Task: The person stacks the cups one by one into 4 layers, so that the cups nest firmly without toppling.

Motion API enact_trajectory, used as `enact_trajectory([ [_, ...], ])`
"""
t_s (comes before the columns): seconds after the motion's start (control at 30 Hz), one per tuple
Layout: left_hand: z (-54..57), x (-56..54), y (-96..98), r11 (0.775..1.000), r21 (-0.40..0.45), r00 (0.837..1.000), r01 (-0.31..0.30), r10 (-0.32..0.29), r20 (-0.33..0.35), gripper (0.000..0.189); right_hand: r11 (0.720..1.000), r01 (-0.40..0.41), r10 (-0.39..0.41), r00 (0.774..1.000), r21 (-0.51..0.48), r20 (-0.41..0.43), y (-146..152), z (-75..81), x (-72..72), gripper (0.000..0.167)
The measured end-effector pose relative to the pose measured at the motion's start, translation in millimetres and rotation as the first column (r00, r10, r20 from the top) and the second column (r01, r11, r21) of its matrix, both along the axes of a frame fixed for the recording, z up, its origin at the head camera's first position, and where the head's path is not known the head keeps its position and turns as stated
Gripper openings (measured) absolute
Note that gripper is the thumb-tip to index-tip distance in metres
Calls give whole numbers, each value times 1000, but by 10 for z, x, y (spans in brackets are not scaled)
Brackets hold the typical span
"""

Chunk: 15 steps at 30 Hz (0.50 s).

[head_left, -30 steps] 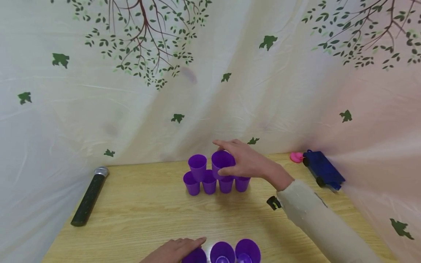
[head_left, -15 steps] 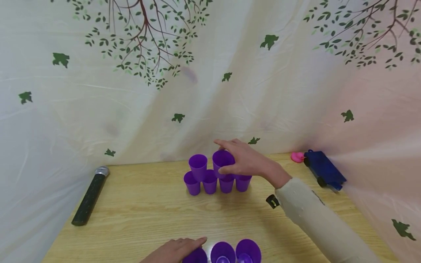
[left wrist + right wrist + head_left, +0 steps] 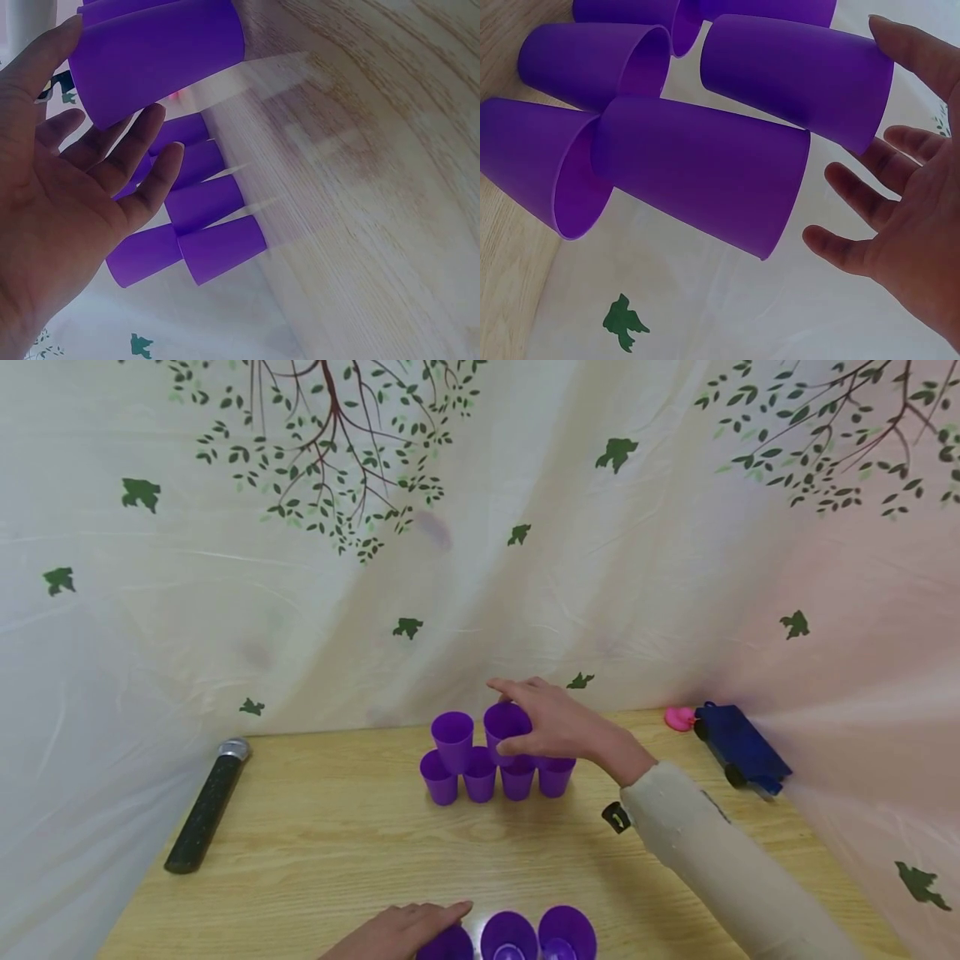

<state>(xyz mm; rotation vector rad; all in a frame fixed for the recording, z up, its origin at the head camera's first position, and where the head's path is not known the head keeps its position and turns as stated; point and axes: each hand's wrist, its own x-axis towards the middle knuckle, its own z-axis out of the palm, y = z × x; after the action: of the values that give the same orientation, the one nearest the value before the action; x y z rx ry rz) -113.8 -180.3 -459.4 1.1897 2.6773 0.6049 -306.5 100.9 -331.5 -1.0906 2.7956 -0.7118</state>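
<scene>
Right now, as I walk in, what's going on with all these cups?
A person's right hand grips a tapered purple plastic cup over a row of four matching cups on a light wooden table; whether it rests on them is hidden. Another upper cup stands on the row's left end. Nearer, the left hand grips the left cup of three more.

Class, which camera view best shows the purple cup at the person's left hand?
The left wrist view: the purple cup at the left hand appears large, side-on and nearly whole. The head view shows only its upper part, cut off by the bottom edge; the right wrist view does not show it.
</scene>
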Motion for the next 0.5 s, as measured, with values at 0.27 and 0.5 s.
enact_trajectory([
  [0.27,3,0,4,1000,3,1000,3,-3,14,68,1000,-12,12,1000,-4,-10,-9,-18,-11,91],
  [0.5,1,17,2,1000,14,1000,4,-4,-13,68,1000,-7,7,1000,0,2,-8,-52,-35,91],
])
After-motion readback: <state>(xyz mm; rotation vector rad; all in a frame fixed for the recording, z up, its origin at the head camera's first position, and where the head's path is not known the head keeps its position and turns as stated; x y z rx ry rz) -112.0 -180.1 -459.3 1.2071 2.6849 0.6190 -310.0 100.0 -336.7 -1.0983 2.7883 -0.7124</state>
